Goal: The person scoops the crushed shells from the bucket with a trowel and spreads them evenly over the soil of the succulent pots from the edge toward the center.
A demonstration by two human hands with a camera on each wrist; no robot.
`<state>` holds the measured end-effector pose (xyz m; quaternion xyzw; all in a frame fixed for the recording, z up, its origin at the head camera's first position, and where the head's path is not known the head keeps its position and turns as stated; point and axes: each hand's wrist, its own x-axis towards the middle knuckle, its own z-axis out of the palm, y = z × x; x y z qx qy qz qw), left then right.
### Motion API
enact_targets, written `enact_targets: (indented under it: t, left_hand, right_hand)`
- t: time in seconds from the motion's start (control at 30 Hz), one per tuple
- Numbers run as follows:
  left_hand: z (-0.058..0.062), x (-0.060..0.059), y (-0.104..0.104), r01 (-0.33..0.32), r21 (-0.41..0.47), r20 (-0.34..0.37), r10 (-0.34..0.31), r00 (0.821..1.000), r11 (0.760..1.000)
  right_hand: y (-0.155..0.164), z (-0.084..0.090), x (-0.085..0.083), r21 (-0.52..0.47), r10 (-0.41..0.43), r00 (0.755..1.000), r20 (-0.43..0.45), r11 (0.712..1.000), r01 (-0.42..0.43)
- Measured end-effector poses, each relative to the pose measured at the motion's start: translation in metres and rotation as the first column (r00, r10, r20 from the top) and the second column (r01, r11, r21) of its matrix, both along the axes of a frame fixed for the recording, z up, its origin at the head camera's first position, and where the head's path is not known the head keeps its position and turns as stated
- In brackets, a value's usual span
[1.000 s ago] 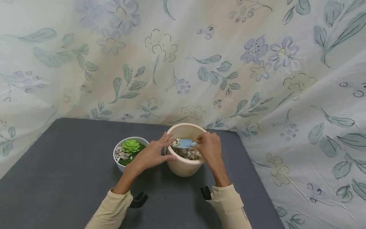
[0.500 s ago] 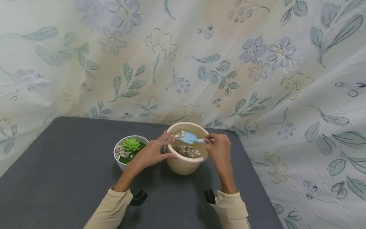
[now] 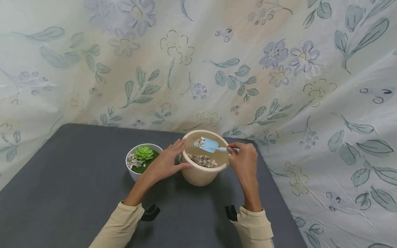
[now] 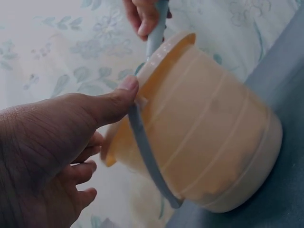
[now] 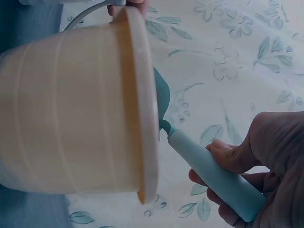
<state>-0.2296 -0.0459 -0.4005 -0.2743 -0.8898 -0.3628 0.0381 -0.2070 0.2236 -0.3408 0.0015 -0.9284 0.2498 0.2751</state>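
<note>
A cream bucket (image 3: 198,177) stands on the dark table with pebbles (image 3: 202,161) in its bottom. My right hand (image 3: 243,156) grips the handle of a small light-blue trowel (image 3: 211,145); its blade carries pebbles at the tip, above the heap and within the rim. In the right wrist view, thumb and fingers wrap the trowel handle (image 5: 213,175), and the bucket wall hides part of the blade. My left hand (image 3: 167,162) is at the bucket's left rim, fingers extended and thumb touching near the grey bail handle (image 4: 152,159).
Left of the bucket, a white pot (image 3: 132,174) holds a green succulent (image 3: 144,153), pale stones and moss; my left forearm passes close by it. Floral cloth (image 3: 198,69) hangs behind and to the right of the dark table (image 3: 77,179).
My right hand has raised the trowel from the pebbles and drawn it back to the right, with pebbles on its blade. My left hand stays at the rim.
</note>
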Motion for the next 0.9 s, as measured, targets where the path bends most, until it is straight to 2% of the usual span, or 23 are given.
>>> enact_targets:
  t: [0.13,0.33,0.67,0.9]
  left_hand:
    - [0.006,0.005,-0.013,-0.027,0.021,-0.006,0.027,1.000,0.999]
    - [0.010,0.011,-0.041,-0.056,-0.003,0.013,0.056,0.998,0.998]
    - [-0.001,0.023,-0.087,-0.159,-0.054,0.022,0.161,0.987,0.986]
    - [-0.005,0.030,-0.117,-0.202,-0.054,0.089,0.206,0.974,0.978]
  right_hand:
    - [-0.006,0.006,0.003,-0.006,0.017,1.000,-0.005,1.000,-0.017]
    - [-0.016,0.013,0.003,-0.017,0.082,0.996,-0.016,0.996,-0.082]
    - [-0.044,0.014,-0.002,-0.027,0.177,0.984,-0.007,0.984,-0.177]
    - [-0.068,0.009,-0.003,-0.036,0.245,0.969,-0.010,0.969,-0.245]
